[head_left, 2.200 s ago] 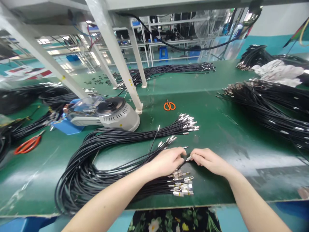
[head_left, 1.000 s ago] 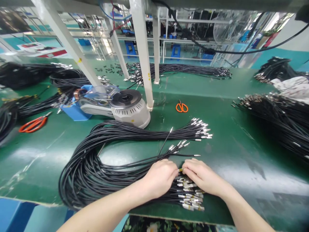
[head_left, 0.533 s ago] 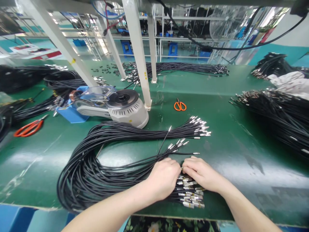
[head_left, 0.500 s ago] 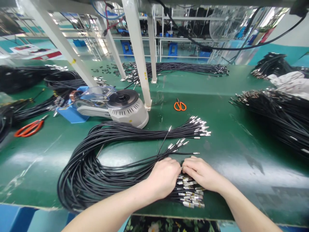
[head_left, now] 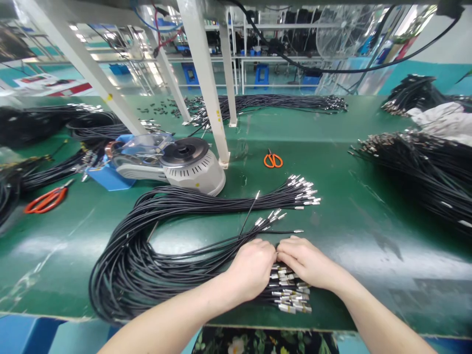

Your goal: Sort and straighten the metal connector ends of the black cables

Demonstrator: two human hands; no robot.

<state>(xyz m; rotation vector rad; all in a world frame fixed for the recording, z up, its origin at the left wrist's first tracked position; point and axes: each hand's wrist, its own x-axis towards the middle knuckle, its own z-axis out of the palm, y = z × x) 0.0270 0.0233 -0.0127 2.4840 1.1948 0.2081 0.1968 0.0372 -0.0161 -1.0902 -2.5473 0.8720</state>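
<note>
A bundle of black cables with silvery metal ends curves in a U across the green table. My left hand is closed over the near arm of the bundle, fingers pinched around a cable close to its end. Fingertip to fingertip with it, my right hand is closed too, in a pinch; what lies between its fingers is hidden. Below both hands, several metal cable ends fan out, some with yellowish bands. The far arm's metal ends lie farther back.
Orange-handled scissors lie behind the bundle, another orange pair at left. A grey round tape dispenser and blue bin stand beside white posts. More black cables are piled at right.
The whole view has shifted slightly. Both hands keep their pinch at the same spot on the bundle, and the fingertips look a little closer together.
</note>
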